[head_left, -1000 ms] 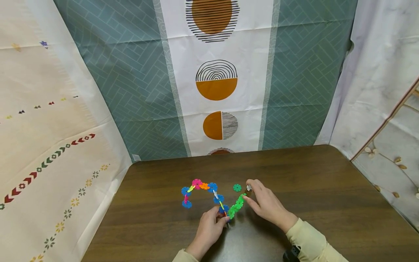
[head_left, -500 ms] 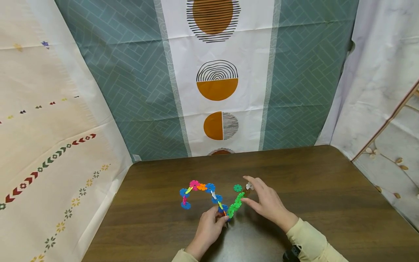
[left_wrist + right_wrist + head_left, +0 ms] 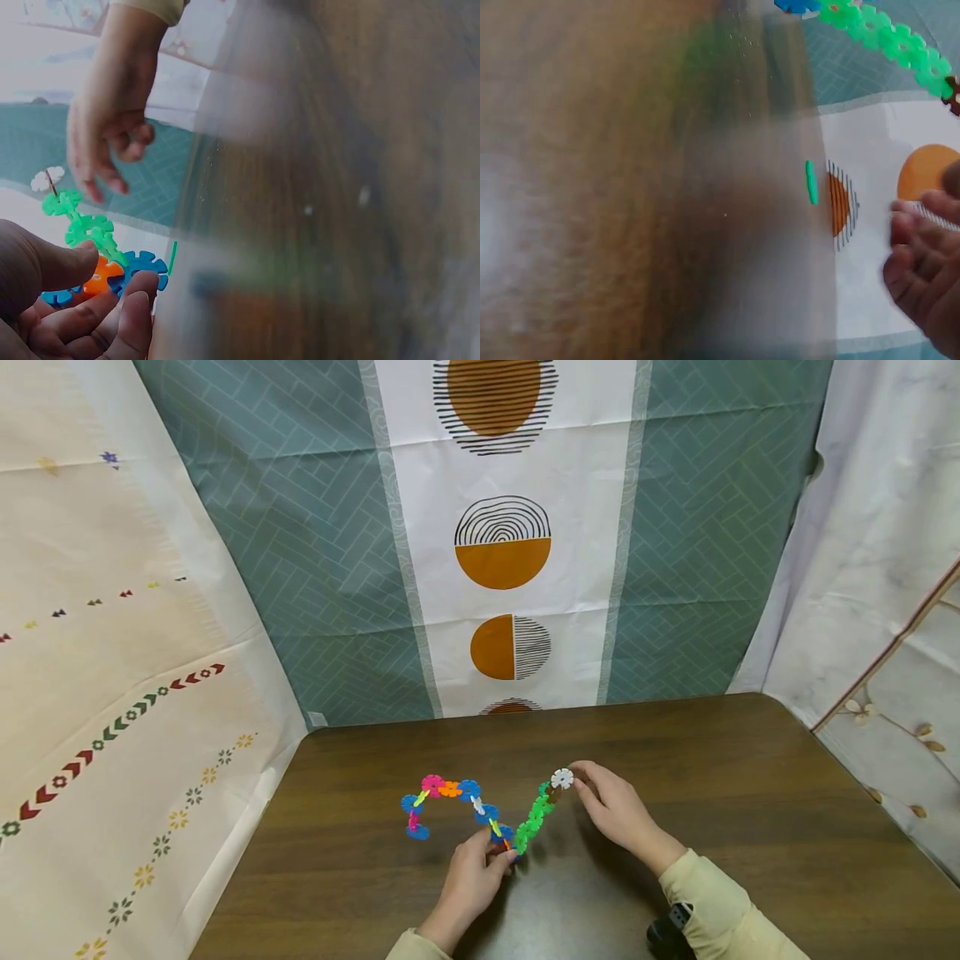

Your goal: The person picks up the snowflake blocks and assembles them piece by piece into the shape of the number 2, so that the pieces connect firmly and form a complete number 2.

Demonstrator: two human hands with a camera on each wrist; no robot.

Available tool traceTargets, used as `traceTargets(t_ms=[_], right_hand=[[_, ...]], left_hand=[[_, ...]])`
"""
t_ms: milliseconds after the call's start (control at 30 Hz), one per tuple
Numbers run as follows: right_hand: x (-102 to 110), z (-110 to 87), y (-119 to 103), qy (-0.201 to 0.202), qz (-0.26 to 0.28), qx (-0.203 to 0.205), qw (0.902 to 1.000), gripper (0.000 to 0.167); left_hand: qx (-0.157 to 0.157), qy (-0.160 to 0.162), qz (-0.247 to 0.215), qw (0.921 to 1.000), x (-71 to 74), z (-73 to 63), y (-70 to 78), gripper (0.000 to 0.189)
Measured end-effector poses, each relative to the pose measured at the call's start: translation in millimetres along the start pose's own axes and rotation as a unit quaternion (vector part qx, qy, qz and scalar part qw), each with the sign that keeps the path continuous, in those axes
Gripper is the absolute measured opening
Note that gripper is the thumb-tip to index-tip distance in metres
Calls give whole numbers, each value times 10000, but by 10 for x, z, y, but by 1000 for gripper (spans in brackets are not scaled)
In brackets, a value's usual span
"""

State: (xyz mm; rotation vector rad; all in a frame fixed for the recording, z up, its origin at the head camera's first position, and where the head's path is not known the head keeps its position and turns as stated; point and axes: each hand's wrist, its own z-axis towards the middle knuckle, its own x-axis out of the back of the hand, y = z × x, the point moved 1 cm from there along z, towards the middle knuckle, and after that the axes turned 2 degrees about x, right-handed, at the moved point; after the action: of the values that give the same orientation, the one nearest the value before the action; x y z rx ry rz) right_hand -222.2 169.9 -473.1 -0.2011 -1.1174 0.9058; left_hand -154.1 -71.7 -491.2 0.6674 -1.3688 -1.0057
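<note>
The chain [image 3: 480, 806] of plastic snowflake discs sits on the table [image 3: 750, 827], lifted partly off the wood. It is the landmark for all positions below.

Chain layout, head view:
- Left end: a blue disc [image 3: 417, 832], low and nearest the table's left edge.
- Middle: pink, orange and blue discs rise in an arch and descend to the right.
- Lowest point: a blue disc and an orange disc at the left hand.
- Right branch: a run of green discs [image 3: 534, 817] climbs up and to the right from that low point.
- Right end: a white disc [image 3: 562, 778] tops the green run, with a small dark piece just under it.

Left hand [image 3: 474, 881]: placed at the chain's lowest point. In the left wrist view the thumb and curled fingers [image 3: 133, 319] pinch the orange and blue discs [image 3: 120, 271] where the green run starts.

Right hand [image 3: 617, 810]: placed at the chain's right end, beside the white disc. The fingertips lie close to that disc; whether they touch it cannot be told. In the left wrist view the fingers [image 3: 105, 169] are loosely curled and slightly apart, just right of the white disc [image 3: 46, 178]. The right wrist view is blurred; it shows the green run [image 3: 889, 41] above the fingers [image 3: 922, 255].

Behind the chain hangs a patterned cloth [image 3: 502, 527] with orange circles.
</note>
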Motion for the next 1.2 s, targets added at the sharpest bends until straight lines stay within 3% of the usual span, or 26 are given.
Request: traceTargets(t_ms=[267, 467, 600, 733, 833, 933, 1067, 1200], right_hand=[[-139, 102, 145, -974, -219, -323, 9945, 7], [-205, 167, 167, -1520, -525, 5, 9870, 6], [-248, 193, 144, -1753, -1112, 361, 9775, 3], [-285, 195, 108, -1717, -1661, 680, 9687, 8], [-291, 189, 95, -1495, -1790, 641, 9703, 12], [-268, 180, 94, -1402, -1555, 265, 9775, 17], [-206, 152, 118, -1572, -1042, -233, 9818, 25], [-141, 111, 137, -1588, -761, -353, 9837, 34]], left_hand=[[71, 9, -85, 9999, 48, -11, -18, 10], [115, 39, 18, 9999, 66, -14, -25, 9], [205, 14, 67, 9998, 78, -15, -16, 8], [138, 2, 16, 9999, 80, -18, -6, 9], [100, -2, -21, 9999, 78, -18, 1, 9], [139, -8, 7, 9999, 78, -9, 6, 8], [161, -11, 39, 9999, 80, 1, 8, 7], [173, -30, 46, 9998, 84, -1, 10, 8]])
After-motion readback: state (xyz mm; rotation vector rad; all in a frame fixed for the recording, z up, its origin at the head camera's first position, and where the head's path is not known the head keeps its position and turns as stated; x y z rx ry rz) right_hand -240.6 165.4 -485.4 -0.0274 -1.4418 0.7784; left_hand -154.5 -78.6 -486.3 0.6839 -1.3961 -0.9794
